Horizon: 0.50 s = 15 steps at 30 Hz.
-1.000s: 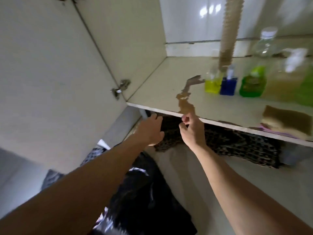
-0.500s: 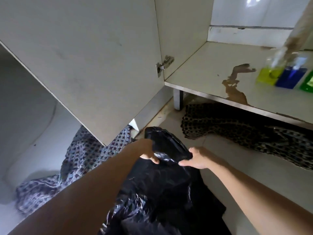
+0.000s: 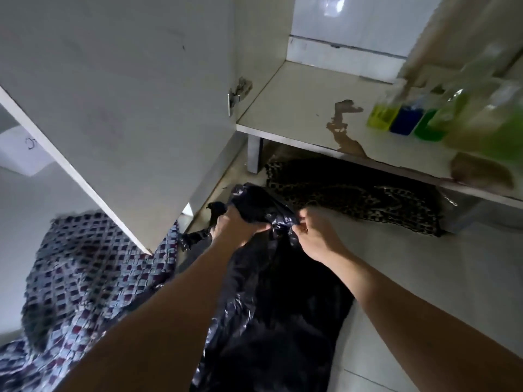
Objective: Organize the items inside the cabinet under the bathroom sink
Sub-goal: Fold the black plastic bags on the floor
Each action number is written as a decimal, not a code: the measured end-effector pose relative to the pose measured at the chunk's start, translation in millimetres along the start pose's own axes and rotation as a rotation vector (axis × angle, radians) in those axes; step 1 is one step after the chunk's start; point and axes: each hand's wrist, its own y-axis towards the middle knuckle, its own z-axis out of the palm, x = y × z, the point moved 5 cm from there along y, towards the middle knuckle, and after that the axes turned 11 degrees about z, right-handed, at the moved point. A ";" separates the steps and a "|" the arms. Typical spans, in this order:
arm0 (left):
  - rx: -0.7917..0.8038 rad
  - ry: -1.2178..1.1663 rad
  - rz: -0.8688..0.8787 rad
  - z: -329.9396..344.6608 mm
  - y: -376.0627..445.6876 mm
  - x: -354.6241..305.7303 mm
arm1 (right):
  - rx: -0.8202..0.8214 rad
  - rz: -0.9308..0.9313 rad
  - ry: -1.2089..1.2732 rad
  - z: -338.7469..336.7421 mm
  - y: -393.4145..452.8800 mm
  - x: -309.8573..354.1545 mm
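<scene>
The cabinet door [image 3: 119, 108] stood swung open at the left, its lower corner hanging just above the checked cloth [image 3: 85, 278] on the floor and close beside the left forearm. The cabinet floor [image 3: 297, 108] ended in a straight front edge running from the hinge [image 3: 237, 94] toward the right, raised off the tiles on a short leg [image 3: 253, 154]. A brown stain [image 3: 342, 128] ran across the shelf to that edge. Open tile floor [image 3: 424, 278] lay to the right of the arms. Under the shelf edge a dark patterned mat [image 3: 353, 196] spread along the floor, its near border just beyond the hands.

The black plastic bag [image 3: 271, 306] lay on the floor in front of the cabinet, between the two forearms, its gathered neck lifted toward the shelf. The left hand [image 3: 237, 227] was curled around the bunched top of the bag, fingers wrapped over it. The right hand [image 3: 317, 233] pinched the neck just beside it, thumb and fingertips closed on the twisted plastic. The two hands were nearly touching.

At the right of the shelf stood blurred bottles: a yellow bottle [image 3: 382, 117], a blue bottle [image 3: 406, 123] and a green bottle [image 3: 430, 128] side by side, well apart from the bag.
</scene>
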 end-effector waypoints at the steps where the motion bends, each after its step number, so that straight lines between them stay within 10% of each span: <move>1: -0.039 0.019 0.025 -2.9 -1.3 -5.6 | -0.018 0.026 0.009 -1.3 -5.6 -3.1; 8: -0.210 0.179 0.375 -23.0 -34.5 -80.2 | 0.024 0.038 0.031 -9.4 -29.2 -36.9; 15: -0.002 0.049 0.557 -46.1 -66.9 -148.0 | -0.002 0.016 0.381 -65.5 -45.6 -23.3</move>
